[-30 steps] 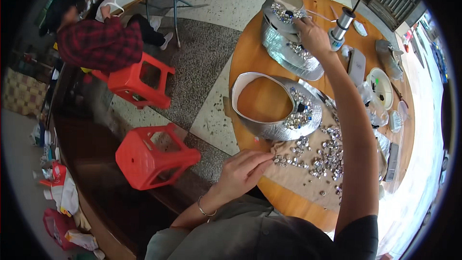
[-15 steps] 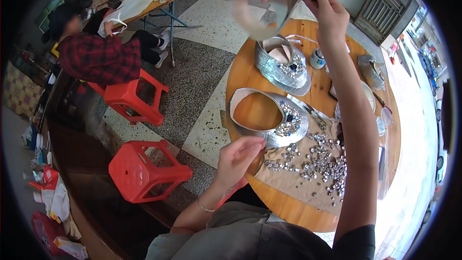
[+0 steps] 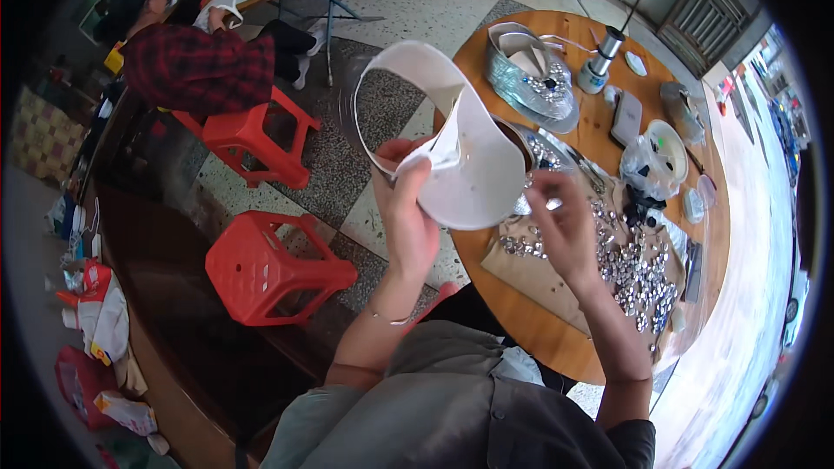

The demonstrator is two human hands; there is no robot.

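Note:
My left hand (image 3: pixel 410 221) grips a sun visor (image 3: pixel 482 165) by its band, thumb on the inner side and fingers behind. The visor's plain whitish underside faces me, and its band loops up to the left. My right hand (image 3: pixel 569 230) hovers at the brim's right edge, fingers curled but apart, slightly blurred, with nothing seen in it. Behind the held visor, a second silver visor with gems (image 3: pixel 543 152) is mostly hidden on the round table. Farther back lies another silver visor (image 3: pixel 530 78) with clustered gems on its brim.
Loose silvery gems (image 3: pixel 638 274) spread over brown paper (image 3: pixel 543 282) on the wooden table (image 3: pixel 486 247). A can (image 3: pixel 593 76), a grey case (image 3: pixel 625 117) and a plastic-wrapped bowl (image 3: pixel 665 152) stand beyond. Red stools (image 3: pixel 261 274) are at left, where a person in a plaid shirt (image 3: pixel 200 69) sits.
The visor has come down from my raised right hand into my left hand, its underside now toward me. My right hand has lowered to the brim's edge. The view has shifted somewhat.

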